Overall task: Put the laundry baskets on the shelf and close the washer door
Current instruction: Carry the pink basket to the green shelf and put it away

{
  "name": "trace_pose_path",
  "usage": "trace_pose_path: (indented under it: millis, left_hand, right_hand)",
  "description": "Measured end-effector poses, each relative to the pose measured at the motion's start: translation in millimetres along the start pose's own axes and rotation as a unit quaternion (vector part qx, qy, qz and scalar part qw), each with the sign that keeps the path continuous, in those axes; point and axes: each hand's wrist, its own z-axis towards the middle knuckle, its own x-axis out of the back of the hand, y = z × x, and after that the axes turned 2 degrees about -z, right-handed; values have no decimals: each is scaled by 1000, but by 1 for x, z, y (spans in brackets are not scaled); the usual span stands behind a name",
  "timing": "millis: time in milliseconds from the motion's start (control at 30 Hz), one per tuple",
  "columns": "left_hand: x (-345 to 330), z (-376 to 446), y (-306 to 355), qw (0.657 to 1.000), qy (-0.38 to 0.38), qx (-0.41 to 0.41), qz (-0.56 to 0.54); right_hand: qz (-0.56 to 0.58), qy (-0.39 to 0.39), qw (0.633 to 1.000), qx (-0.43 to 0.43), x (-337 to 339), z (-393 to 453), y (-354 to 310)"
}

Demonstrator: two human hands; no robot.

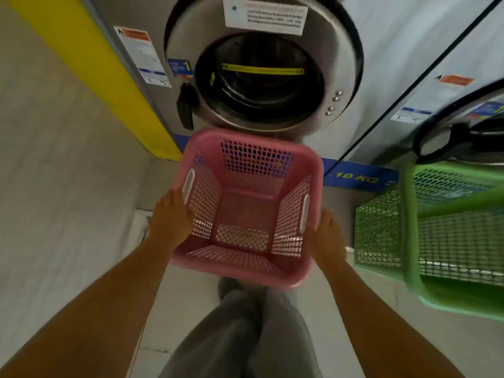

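An empty pink laundry basket with lattice walls sits between my hands, just below the washer. My left hand presses flat against its left wall under the white handle slot. My right hand grips its right wall in the same way. Straight ahead is the round steel washer door with a dark glass centre and a black handle at its left. A green laundry basket stands on the floor to the right, blurred.
A yellow panel and a pale tiled wall run along the left. A second washer stands at the right above the green basket. My grey trouser legs are below the pink basket on the light floor.
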Motion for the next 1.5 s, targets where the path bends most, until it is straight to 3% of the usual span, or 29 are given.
trace_pose_path:
  millis: [433,733,933,1500]
  left_hand:
    - [-34,68,-22,985,13,127,-117]
    - [-43,54,-19,973,44,165,-157]
    - [-51,16,-29,958,44,201,-199]
    - [-116,-169,-25,890,134,337,-276]
  right_hand:
    - [88,64,994,-27,-47,44,-4]
    - [115,69,990,-43,-53,31,-3]
    - [116,52,991,-37,-53,10,5]
    - [39,-17,993,112,-47,-48,65]
